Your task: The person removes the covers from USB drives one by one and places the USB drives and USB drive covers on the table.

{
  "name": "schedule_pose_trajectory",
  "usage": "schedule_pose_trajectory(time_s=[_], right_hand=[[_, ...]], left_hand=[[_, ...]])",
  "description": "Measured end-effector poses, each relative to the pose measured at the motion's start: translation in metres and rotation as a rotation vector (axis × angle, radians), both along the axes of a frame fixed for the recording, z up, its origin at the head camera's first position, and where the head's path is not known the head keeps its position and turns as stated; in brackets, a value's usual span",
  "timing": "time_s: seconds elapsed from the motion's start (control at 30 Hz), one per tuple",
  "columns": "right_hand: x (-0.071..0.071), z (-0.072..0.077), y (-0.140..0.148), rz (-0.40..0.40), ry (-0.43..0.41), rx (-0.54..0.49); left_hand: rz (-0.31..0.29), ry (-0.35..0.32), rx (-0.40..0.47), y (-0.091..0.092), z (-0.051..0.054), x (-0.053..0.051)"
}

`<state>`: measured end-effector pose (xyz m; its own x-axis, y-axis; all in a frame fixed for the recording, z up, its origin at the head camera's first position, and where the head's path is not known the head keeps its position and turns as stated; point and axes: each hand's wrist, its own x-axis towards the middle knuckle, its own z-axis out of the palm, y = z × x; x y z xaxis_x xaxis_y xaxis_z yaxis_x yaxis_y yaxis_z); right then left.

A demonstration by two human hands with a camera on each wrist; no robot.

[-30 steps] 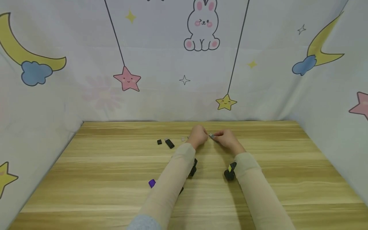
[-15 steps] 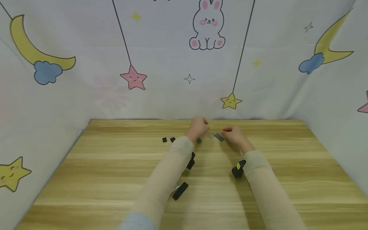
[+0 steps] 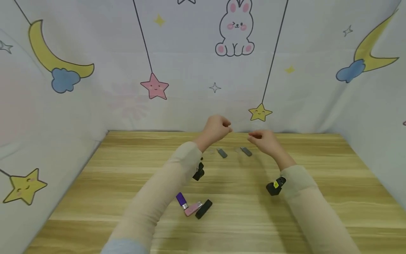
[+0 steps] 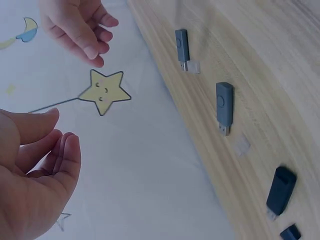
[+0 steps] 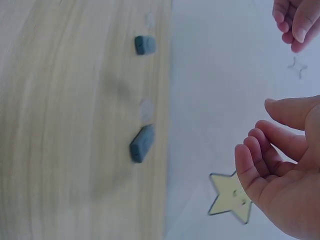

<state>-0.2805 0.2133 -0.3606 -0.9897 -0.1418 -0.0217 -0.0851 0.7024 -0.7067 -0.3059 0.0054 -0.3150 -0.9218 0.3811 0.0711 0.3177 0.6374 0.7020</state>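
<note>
My left hand (image 3: 217, 127) is raised over the back edge of the table, fingers loosely bent and holding nothing. Level with it on the right hovers my right hand (image 3: 264, 141), also holding nothing. On the wood below lie two grey USB sticks, the left one (image 3: 222, 152) and the right one (image 3: 246, 151), their metal plugs bare. Beside each rests a small clear cap; the left wrist view shows one cap (image 4: 194, 67) by the far stick and another cap (image 4: 242, 145) by the nearer. A black USB stick (image 4: 281, 192) and its black cap (image 4: 291, 232) lie further along the row.
Nearer the front lie a purple USB stick (image 3: 181, 199), a pink USB stick (image 3: 192, 209) and a black one (image 3: 204, 209), close together. My left forearm (image 3: 158, 190) crosses beside them. A printed white cloth (image 3: 190, 106) rises behind the wooden table (image 3: 241, 218).
My right hand has let go of a grey USB stick, now lying on the table. Both hands have lifted and drawn slightly apart. The head view has turned a little to the left.
</note>
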Motion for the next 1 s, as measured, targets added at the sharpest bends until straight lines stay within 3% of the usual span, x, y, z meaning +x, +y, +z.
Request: schedule_pose_trajectory(time_s=[0.33,0.53,0.83,1.0], right_hand=[[0.027,0.029,-0.025,0.146,0.159,0.056],[0.045,0.039,-0.039,0.229,0.203,0.033],[0.066,0.039,-0.055,0.331,0.281,0.032],[0.076,0.035,-0.061,0.386,0.308,0.023]], left_hand=[[-0.174,0.089,-0.074,-0.023,0.022,0.037],[-0.257,0.121,-0.084,-0.042,0.021,0.060],[-0.225,0.081,-0.011,-0.071,0.009,0.084],[-0.219,0.103,0.017,-0.083,-0.001,0.098]])
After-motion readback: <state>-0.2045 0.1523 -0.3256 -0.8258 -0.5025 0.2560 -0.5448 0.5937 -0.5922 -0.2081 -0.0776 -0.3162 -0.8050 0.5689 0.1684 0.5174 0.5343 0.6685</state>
